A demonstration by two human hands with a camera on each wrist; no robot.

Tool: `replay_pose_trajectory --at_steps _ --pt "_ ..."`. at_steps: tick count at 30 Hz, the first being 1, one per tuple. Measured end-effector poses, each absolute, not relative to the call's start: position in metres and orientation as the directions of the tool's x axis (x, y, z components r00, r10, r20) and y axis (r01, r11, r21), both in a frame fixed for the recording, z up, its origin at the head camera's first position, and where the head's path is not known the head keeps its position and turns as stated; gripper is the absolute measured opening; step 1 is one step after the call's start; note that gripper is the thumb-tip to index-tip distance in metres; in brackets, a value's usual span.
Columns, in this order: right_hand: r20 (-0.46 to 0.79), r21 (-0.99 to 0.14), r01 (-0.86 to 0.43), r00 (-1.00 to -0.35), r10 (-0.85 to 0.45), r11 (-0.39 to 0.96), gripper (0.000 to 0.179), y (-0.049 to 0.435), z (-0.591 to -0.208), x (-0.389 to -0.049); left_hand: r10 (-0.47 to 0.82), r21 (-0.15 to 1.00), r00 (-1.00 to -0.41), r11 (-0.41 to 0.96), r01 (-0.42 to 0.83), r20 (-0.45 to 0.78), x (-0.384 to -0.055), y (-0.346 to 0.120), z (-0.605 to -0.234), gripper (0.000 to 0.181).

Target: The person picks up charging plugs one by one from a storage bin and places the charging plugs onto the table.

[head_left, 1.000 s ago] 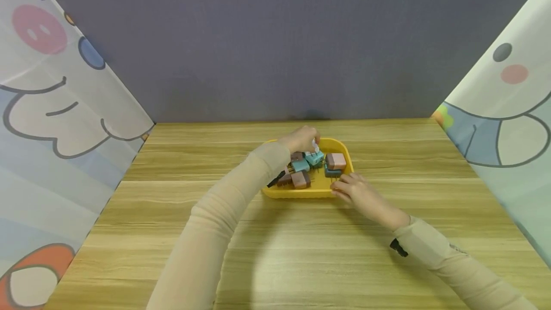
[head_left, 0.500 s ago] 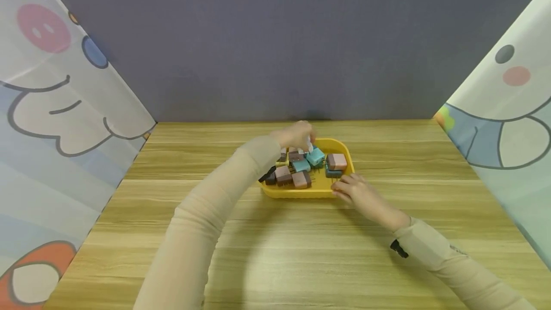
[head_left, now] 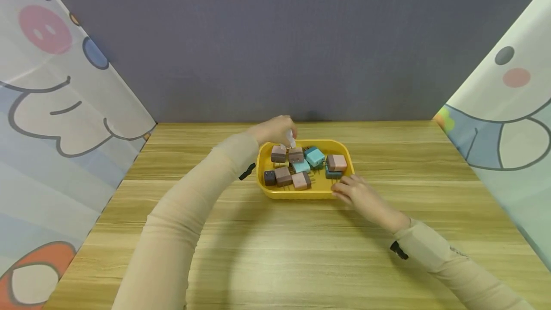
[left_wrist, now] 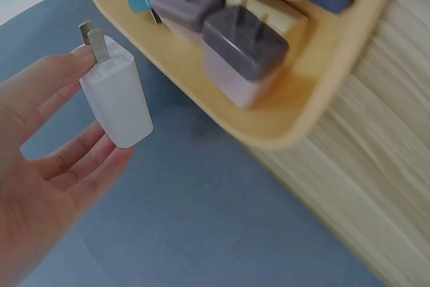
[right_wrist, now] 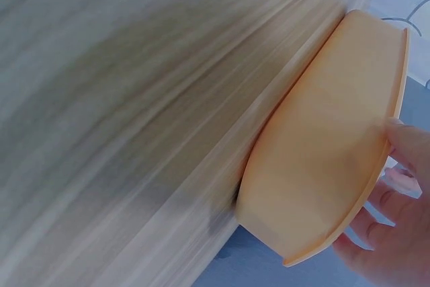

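Note:
My left hand [head_left: 274, 129] pinches a white plug-in charger [left_wrist: 122, 105] above the far-left rim of a yellow tray. In the left wrist view its two metal prongs point upward, with the thumb beside them and the fingers behind the body. My right hand [head_left: 355, 191] grips the front right corner of the yellow tray [head_left: 301, 195], thumb on the outer side and fingers over the rim. Several other chargers lie in the tray: a light-blue charger [head_left: 315, 157], a black charger [head_left: 269, 178], and pink-and-brown ones, such as a two-tone charger [head_left: 301, 180].
The tray stands on a wood-grain table [head_left: 275, 252] near its back edge. Behind rises a dark grey panel [head_left: 275, 47]. Cartoon-printed sheets flank the table, one left sheet [head_left: 30, 166] and one right sheet [head_left: 512, 123].
My left hand has moved left with the white charger, from over the tray's middle to its far-left rim, uncovering the chargers on the left. The right hand stays at the tray's corner.

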State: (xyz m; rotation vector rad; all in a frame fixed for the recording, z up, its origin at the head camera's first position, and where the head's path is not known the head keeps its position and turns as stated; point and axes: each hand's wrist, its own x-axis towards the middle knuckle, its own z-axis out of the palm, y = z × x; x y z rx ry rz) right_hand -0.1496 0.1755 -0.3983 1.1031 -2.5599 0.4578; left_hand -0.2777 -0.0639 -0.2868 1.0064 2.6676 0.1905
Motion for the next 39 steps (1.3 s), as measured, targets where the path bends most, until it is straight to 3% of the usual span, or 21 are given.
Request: replay_pose_trajectory --at_steps 31,39 --pt "0.43 -0.164 -0.737 -0.652 -0.624 0.656 0.013 0.173 -0.399 -0.146 0.572 0.217 -0.811 0.813 0.541 -0.124 -0.28 -0.152 -0.298 0.028" --pt "0.427 -0.169 -0.729 -0.661 -0.617 0.663 0.013 0.172 -0.398 -0.145 0.51 0.232 -0.843 0.852 0.469 -0.171 -0.284 -0.162 -0.312 0.027"
